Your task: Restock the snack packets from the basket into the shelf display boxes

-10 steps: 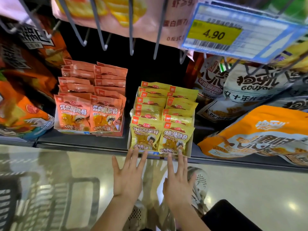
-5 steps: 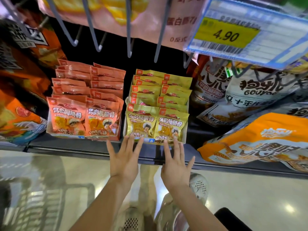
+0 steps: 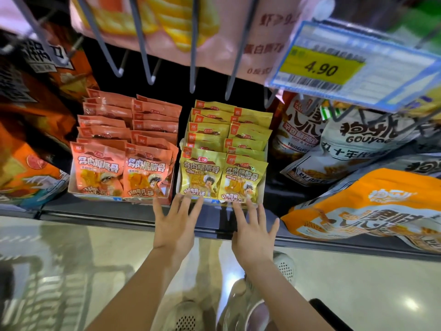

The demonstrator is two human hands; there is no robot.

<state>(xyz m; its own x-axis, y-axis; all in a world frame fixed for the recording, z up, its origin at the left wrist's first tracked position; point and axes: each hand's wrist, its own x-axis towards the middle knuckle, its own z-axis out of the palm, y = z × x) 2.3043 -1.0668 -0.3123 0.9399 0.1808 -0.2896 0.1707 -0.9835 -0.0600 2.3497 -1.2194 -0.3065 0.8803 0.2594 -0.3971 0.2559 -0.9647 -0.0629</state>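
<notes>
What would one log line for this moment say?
left hand: open, fingertips at yellow box | right hand: open, same | orange box: untouched

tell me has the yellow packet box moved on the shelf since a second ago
Yes. The yellow packet box has slid back from the shelf's front edge, which it overhung before, and now sits level with the orange packet box.

Both forearms extend forward and upward, side by side and apart. Left hand (image 3: 175, 226) — back facing the camera, fingers (image 3: 185, 203) straight and splayed, holding nothing. Right hand (image 3: 253, 231) — same pose, fingers spread, thumb out to the right.
</notes>
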